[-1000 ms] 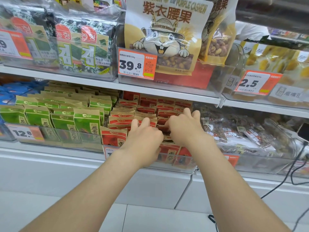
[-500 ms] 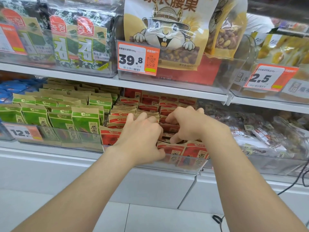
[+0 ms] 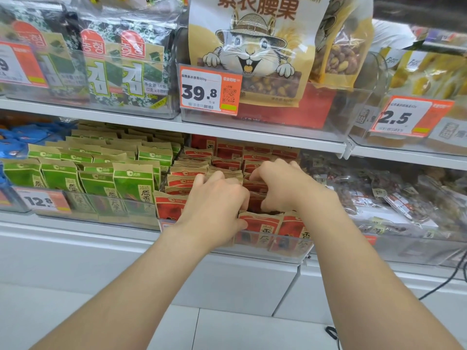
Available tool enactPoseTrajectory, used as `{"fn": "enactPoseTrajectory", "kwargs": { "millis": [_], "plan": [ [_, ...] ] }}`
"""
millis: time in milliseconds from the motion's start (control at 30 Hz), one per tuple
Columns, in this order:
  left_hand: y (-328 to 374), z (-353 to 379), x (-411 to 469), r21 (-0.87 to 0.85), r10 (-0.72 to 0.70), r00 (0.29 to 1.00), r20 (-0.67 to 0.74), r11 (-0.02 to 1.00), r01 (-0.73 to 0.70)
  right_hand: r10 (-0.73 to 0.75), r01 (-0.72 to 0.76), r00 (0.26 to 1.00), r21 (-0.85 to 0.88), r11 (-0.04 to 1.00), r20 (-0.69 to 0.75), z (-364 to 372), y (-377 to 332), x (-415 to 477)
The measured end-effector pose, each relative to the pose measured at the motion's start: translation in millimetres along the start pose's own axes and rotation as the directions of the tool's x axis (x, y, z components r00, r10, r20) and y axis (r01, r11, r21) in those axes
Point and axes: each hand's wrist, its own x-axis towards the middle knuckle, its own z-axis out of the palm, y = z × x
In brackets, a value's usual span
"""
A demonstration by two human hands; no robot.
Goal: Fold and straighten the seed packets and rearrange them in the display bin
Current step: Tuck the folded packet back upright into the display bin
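Red and kraft-brown seed packets (image 3: 227,162) fill a clear display bin (image 3: 278,251) on the lower shelf. Both my hands are inside the bin among the packets. My left hand (image 3: 214,205) lies over the left rows, its fingers curled down onto the packet tops. My right hand (image 3: 285,185) has its fingers and thumb curled round a red packet (image 3: 256,195) in the middle, partly hidden between the two hands. Two front packets (image 3: 262,228) stand upright against the bin's front wall.
Green seed packets (image 3: 101,178) stand in the bin to the left, behind a 12.8 price tag (image 3: 40,200). Clear bags of snacks (image 3: 384,195) lie to the right. The upper shelf (image 3: 252,135) holds seaweed packs (image 3: 121,66) and cashew bags (image 3: 252,46) close overhead.
Both hands have come closer together over the red packets. My right hand's fingers have curled in more, and the front packets stand more upright.
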Motion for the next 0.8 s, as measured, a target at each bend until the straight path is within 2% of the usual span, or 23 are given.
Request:
{"fn": "enactPoseTrajectory", "kwargs": {
  "millis": [333, 433, 533, 633, 700, 800],
  "plan": [
    [7.7, 4.0, 3.2, 0.001, -0.109, 0.987, -0.117, 0.994, 0.11, 0.004, -0.003, 0.998, 0.016, 1.0, -0.062, -0.5, 1.7, 8.0],
    [8.2, 6.0, 5.0, -0.049, -0.141, 0.983, -0.115, 0.989, 0.136, 0.024, -0.026, 0.999, 0.054, 0.998, 0.038, -3.0, 0.4, 7.1],
    [6.4, 9.5, 6.0, -0.096, -0.107, 0.989, -0.1, 0.991, 0.097, 0.025, -0.04, 0.981, 0.074, 0.996, 0.19, -7.1, -5.6, 2.8],
    [4.0, 12.5, 6.0, -0.041, -0.053, 0.998, -0.043, 0.998, 0.051, 0.01, -0.064, 0.963, 0.194, 0.979, 0.268, -16.4, -4.8, -4.2],
    [3.3, 13.6, 5.8, -0.002, -0.04, 0.999, -0.035, 0.999, 0.04, 0.03, -0.088, 0.984, 0.337, 0.937, 0.173, -20.9, -2.0, -7.2],
    [3.7, 14.9, 6.3, 0.011, -0.041, 0.999, -0.028, 0.999, 0.041, 0.139, -0.065, 0.978, 0.409, 0.91, -0.154, -15.6, 4.1, -1.8]
  ]
}}
